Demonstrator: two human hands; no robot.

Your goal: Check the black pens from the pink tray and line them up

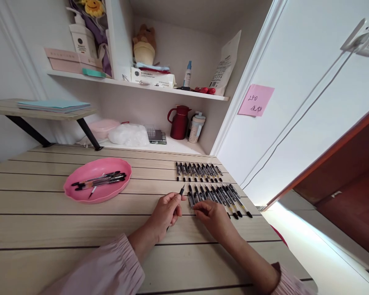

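Observation:
My left hand (167, 211) is closed around a slim black pen (182, 189), its pointed tip sticking up past the thumb and its other end showing below the palm. To the right, my right hand (213, 215) has its fingers pinched together at the left end of the nearer row of pens (215, 194). What lies between those fingertips is too small to make out; it touches the near end of the leftmost pen. Behind is a second neat row of pens (198, 172) with black ends. At left, a pink scalloped dish (129, 172) holds several black-and-clear pens (101, 180).
A small raised shelf (0, 107) with blue papers stands at the back left on black legs. Along the back are a plastic bag (129, 134), a red jug (178, 123) and a light tumbler (197, 128). A pink note (256, 99) sticks to the right wall.

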